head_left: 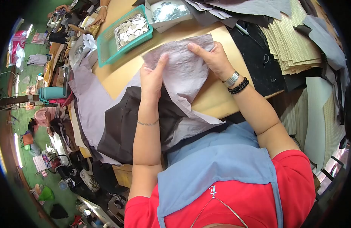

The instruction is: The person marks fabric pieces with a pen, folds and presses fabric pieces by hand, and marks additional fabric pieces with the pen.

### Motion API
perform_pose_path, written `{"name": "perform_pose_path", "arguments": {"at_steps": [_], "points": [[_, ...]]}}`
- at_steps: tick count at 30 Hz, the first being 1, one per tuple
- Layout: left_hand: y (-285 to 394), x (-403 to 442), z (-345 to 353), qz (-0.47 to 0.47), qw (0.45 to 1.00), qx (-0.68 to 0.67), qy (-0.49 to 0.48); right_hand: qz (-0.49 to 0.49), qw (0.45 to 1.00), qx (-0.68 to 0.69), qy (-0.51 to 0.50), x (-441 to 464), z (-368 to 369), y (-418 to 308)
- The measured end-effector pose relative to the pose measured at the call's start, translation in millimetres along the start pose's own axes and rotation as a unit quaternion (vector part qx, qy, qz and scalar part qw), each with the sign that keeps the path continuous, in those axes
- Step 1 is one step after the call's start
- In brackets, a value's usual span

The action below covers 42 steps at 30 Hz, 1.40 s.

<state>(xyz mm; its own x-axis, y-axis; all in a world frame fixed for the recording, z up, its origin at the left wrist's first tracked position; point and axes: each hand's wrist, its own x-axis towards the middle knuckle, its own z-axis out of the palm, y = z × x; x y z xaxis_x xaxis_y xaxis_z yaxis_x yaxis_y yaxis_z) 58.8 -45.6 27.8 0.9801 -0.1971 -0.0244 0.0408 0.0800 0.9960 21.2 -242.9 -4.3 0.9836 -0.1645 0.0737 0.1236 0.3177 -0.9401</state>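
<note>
Shirt (243, 201), one cloth (185, 74) in two hands (152, 78) (218, 60)

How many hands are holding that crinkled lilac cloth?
2. The left hand grips the lilac cloth at its left side; the right hand grips it near the upper right corner. Most fingers are hidden behind it, but no third hand shows on it.

I see the cloth (190, 64) as pale lilac-grey, the second panel (120, 125) near-black brown. Basket (107, 57) teal, chips (131, 30) off-white. Surface (217, 100) reads light tan to me. Sheets (291, 45) pale cream-gold, small repeating textured pattern. Apron (221, 163) plain dusty blue, shirt (295, 178) plain red. Watch (231, 79) silver, beads (239, 86) black. Floor (31, 70) I'd call green.
</note>
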Motion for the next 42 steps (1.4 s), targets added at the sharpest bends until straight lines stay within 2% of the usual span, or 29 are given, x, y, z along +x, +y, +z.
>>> {"name": "perform_pose_path", "arguments": {"at_steps": [1, 7, 10, 13, 16, 19, 20, 26, 28, 31, 35, 38, 40, 42], "points": [[-1, 0, -1, 0.007, 1.000, 0.004, -0.004, -0.003, 1.000, -0.011, -0.002, 0, -1, 1], [10, -9, 1, -0.099, 0.994, -0.047, -0.011, 0.076, 0.997, 0.021, -0.008, 1, -7, -7], [11, -22, 4, -0.059, 0.997, 0.051, -0.026, 0.055, 0.995, 0.081, -0.035, -1, 4, -11], [16, -29, 12, -0.014, 0.997, 0.069, -0.041, 0.051, 0.996, 0.000, -0.079, 0, 2, -8], [15, -30, 15, 0.003, 0.996, 0.076, -0.053, 0.116, 0.991, 0.029, -0.063, -4, 2, -18], [11, -30, 19, 0.012, 0.996, 0.076, -0.055, 0.085, 0.988, 0.123, -0.031, -5, 5, -14], [10, -29, 20, 0.015, 0.996, 0.075, -0.054, 0.086, 0.990, 0.108, -0.025, -4, 3, -13], [15, -32, 20, -0.057, 0.994, 0.076, -0.056, 0.067, 0.993, 0.092, 0.006, -4, -1, -14], [14, -32, 18, -0.075, 0.994, 0.062, -0.045, 0.024, 0.996, 0.081, 0.001, -2, -1, -3], [9, -35, 12, -0.096, 0.994, 0.035, -0.031, 0.058, 0.998, 0.029, -0.018, 4, -7, 1], [-1, -36, -8, -0.131, 0.990, 0.019, -0.040, 0.046, 0.997, 0.052, -0.013, 3, -1, -4], [11, -41, 4, -0.095, 0.995, -0.036, 0.019, 0.060, 0.994, 0.086, -0.027, 4, 0, 0], [25, -40, 6, -0.080, 0.995, -0.061, 0.019, 0.085, 0.993, 0.082, -0.014, 3, 3, 1], [46, -36, 9, -0.080, 0.993, -0.084, 0.017, 0.126, 0.986, 0.093, -0.053, 7, -3, 11]]}}
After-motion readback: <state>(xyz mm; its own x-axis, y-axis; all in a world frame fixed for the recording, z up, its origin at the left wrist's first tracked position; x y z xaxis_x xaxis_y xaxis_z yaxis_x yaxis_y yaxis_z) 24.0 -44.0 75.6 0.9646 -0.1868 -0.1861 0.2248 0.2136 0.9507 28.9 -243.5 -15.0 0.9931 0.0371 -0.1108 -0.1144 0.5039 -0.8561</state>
